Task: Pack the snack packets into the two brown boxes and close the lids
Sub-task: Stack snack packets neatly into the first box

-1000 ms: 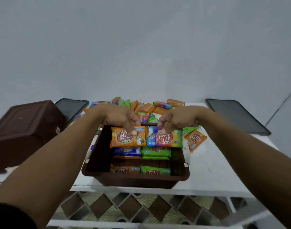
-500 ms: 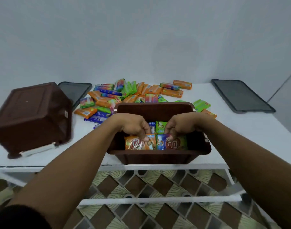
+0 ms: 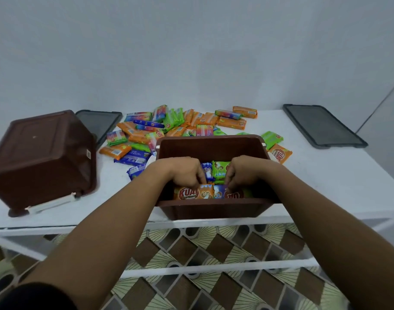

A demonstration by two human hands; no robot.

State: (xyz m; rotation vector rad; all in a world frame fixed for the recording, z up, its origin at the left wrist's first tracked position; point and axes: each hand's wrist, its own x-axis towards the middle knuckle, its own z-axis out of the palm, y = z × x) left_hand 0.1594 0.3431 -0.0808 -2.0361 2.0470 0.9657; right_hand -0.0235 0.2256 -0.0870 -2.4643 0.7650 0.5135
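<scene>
An open brown box (image 3: pixel 210 146) stands at the table's near edge with several snack packets inside. My left hand (image 3: pixel 184 172) reaches into it, its fingertips pinching the top edge of an orange packet (image 3: pixel 192 193) against the near wall. My right hand (image 3: pixel 240 171) pinches a blue and green packet (image 3: pixel 233 194) lying beside the orange one. A blue and a green packet (image 3: pixel 218 170) show between my hands. A pile of loose snack packets (image 3: pixel 180 125) lies behind the box. A second brown box (image 3: pixel 44 157) lies tipped on its side at the left.
Two dark grey lids lie flat on the white table (image 3: pixel 339 175): the left lid (image 3: pixel 101 124) behind the tipped box, the right lid (image 3: pixel 321 126) at the far right. A pale wall rises behind. Patterned floor tiles show below the table frame.
Both hands have lowered the two packets from above the box down inside it, against the near wall. The view has tilted downwards.
</scene>
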